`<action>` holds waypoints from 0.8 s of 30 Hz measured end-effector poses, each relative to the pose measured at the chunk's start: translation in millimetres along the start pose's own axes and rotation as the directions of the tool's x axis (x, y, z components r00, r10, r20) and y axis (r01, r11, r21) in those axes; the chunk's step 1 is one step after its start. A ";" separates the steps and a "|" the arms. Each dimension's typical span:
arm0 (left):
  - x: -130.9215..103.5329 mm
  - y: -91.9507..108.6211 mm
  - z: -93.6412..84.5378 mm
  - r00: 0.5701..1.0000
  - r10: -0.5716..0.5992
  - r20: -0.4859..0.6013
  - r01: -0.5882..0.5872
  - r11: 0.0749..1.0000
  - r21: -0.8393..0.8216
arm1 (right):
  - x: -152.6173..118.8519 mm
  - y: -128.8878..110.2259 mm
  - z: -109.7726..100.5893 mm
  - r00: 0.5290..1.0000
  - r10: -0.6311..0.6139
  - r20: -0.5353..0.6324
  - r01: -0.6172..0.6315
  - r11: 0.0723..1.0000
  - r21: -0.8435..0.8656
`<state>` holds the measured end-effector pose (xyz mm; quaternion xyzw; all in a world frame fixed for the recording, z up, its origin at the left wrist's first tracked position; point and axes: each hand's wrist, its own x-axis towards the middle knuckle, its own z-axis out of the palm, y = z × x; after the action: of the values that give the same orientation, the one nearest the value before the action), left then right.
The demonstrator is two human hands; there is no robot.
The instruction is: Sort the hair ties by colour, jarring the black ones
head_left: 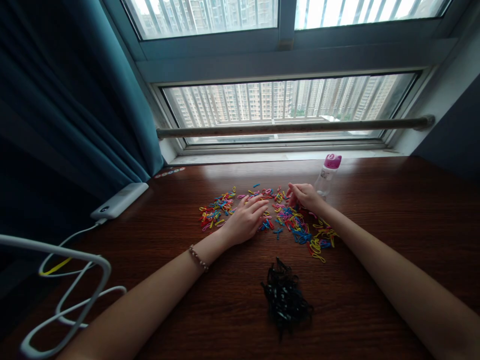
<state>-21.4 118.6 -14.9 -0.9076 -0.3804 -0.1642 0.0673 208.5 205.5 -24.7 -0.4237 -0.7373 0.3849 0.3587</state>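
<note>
Open stretches of dark-brown wood-grain tabletop (393,195) lie right of the pink-capped clear bottle (327,174) and between the person's left hand (244,222) and the tangled heap of glossy black strips (287,299). The bottle stands just beyond the right hand (304,196); looped white cable (56,248) obstructs the left.

Head view — forward and down

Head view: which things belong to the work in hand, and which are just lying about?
In hand:
- small coloured clips, around the left hand and right hand

Apparently lying about:
- black tangle, role unclear
- pink-capped bottle
- white device
- white cable
</note>
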 end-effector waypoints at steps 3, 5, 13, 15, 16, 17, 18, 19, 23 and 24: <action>0.3 1.7 -4.7 0.991 0.114 0.076 -0.110 0.993 -0.051 | -0.6 -10.8 0.0 0.997 0.009 0.077 -0.035 0.940 0.340; 0.6 2.8 -7.6 0.971 0.198 0.133 -0.186 0.978 -0.094 | -1.3 -15.8 -2.4 0.996 0.009 0.086 -0.044 0.911 0.411; -0.1 3.7 -6.5 0.989 0.118 0.091 -0.112 0.991 -0.068 | -3.2 -11.8 2.3 0.965 0.012 0.263 -0.111 0.925 0.362; -0.6 3.6 -4.9 0.996 0.071 0.056 -0.069 0.997 -0.035 | -2.2 -11.2 3.6 0.987 -0.016 0.159 -0.055 0.899 0.434; -0.8 3.5 -4.2 0.998 0.053 0.038 -0.053 0.998 -0.021 | -1.7 -11.2 3.1 0.994 -0.019 0.109 -0.034 0.885 0.464; -1.0 3.3 -3.5 0.999 0.039 0.021 -0.038 0.999 -0.010 | -1.3 -11.3 2.0 0.998 -0.014 0.064 -0.018 0.873 0.487; -1.1 3.0 -3.0 1.000 0.027 0.007 -0.027 1.000 -0.002 | -1.1 -11.3 0.4 1.000 -0.002 0.023 -0.009 0.867 0.498; -1.1 2.6 -2.6 1.000 0.024 0.000 -0.024 1.000 0.002 | -0.9 -11.2 -1.3 1.000 0.015 -0.016 -0.005 0.868 0.497; -0.7 2.1 -3.0 0.992 0.113 0.049 -0.111 0.993 -0.033 | -0.5 -8.4 -6.4 0.991 0.062 -0.115 -0.013 0.922 0.387; -0.5 2.4 -3.4 0.988 0.138 0.066 -0.136 0.990 -0.045 | -0.6 -7.4 -6.7 0.992 0.062 -0.111 -0.019 0.937 0.348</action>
<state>-20.8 115.8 -11.9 -0.9379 -0.3159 -0.1356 0.0471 211.9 204.1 -15.4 -0.3916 -0.6264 0.4894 0.4633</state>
